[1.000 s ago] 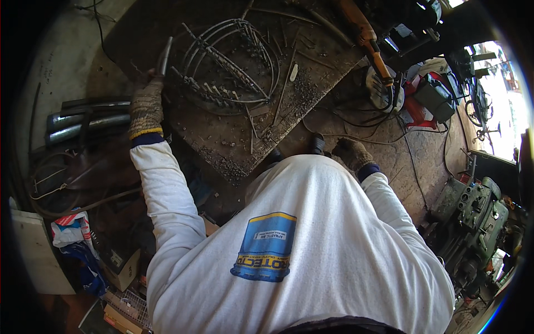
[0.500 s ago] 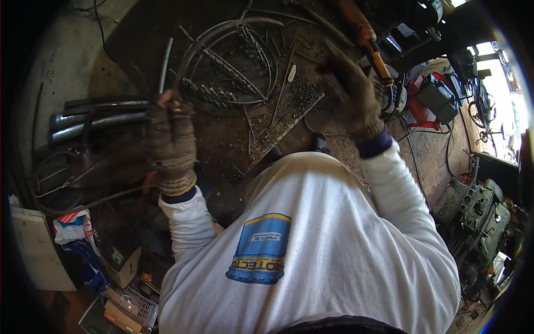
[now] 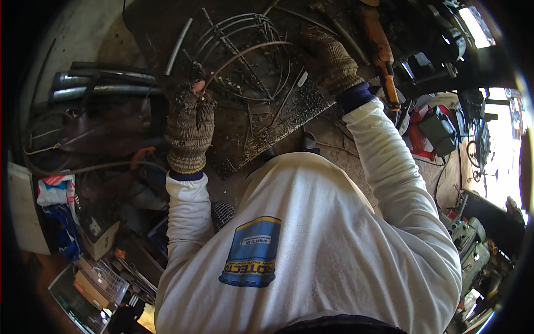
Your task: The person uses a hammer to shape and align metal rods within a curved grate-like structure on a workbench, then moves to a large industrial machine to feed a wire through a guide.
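My left hand [image 3: 191, 131], in a worn brown knit glove with a bare fingertip showing, is closed on the near end of a curved reddish-brown metal rod [image 3: 245, 52]. The rod arcs up and to the right over a round frame of thin metal bars [image 3: 245, 72] lying on the dark worktable [image 3: 222, 153]. At the rod's far end is my right hand [image 3: 328, 61], gloved alike; its fingers appear closed round that end, though they are dark and partly hidden. Metal scraps and granules [image 3: 300, 106] lie beside the frame, near the table's edge.
An orange power tool [image 3: 381, 50] lies right of my right hand. Shiny metal tubes [image 3: 105, 91] and a short rod [image 3: 179, 47] are at the left. A red and grey case [image 3: 436, 131] stands on the floor at the right. Boxes and a wire rack [image 3: 108, 281] sit lower left.
My right hand has moved left and away from me to the curved rod's free end. My left hand, still gripping the rod, has shifted slightly right. The view has shifted too.
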`<state>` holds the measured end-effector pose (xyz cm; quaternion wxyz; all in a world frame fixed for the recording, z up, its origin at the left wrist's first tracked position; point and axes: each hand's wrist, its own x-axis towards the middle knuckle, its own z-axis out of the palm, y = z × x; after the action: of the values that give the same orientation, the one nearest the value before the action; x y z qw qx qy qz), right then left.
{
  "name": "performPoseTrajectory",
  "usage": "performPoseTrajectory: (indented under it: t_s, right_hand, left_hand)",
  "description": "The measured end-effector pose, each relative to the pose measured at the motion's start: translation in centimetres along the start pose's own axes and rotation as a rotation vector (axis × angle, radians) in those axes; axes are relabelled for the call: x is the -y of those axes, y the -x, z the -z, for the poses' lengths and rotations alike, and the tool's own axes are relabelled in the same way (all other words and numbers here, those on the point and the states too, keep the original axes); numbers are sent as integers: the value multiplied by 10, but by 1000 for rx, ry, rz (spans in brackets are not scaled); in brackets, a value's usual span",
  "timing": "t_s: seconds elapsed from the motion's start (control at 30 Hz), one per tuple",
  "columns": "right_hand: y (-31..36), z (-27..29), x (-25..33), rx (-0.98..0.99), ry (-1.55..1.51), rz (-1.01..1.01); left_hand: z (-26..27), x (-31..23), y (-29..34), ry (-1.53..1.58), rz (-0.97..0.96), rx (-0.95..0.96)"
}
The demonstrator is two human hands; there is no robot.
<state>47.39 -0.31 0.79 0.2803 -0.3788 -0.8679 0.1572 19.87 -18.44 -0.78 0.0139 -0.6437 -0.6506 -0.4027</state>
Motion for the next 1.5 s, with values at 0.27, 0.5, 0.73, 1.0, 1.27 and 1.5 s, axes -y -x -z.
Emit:
performPoseTrajectory:
  t_s: [0.27,0.5,0.73,1.0,1.27,1.5]
  right_hand:
    - [-16,-26,-30,67,-26,-68]
    - [-15,-29,-38,131,-40,-62]
    - [-11,-22,-36,281,-172,-129]
    - [8,-7,-94,69,-248,-353]
    - [15,1,-92,102,-260,-317]
    - [-7,-9,-54,177,-139,-142]
  left_hand:
    - [-13,-4,2,-450,34,91]
    - [-27,-23,10,-777,266,142]
    - [-16,15,30,-416,158,6]
    - [11,14,14,19,381,231]
    - [6,27,13,31,291,205]
    - [9,44,18,201,359,156]
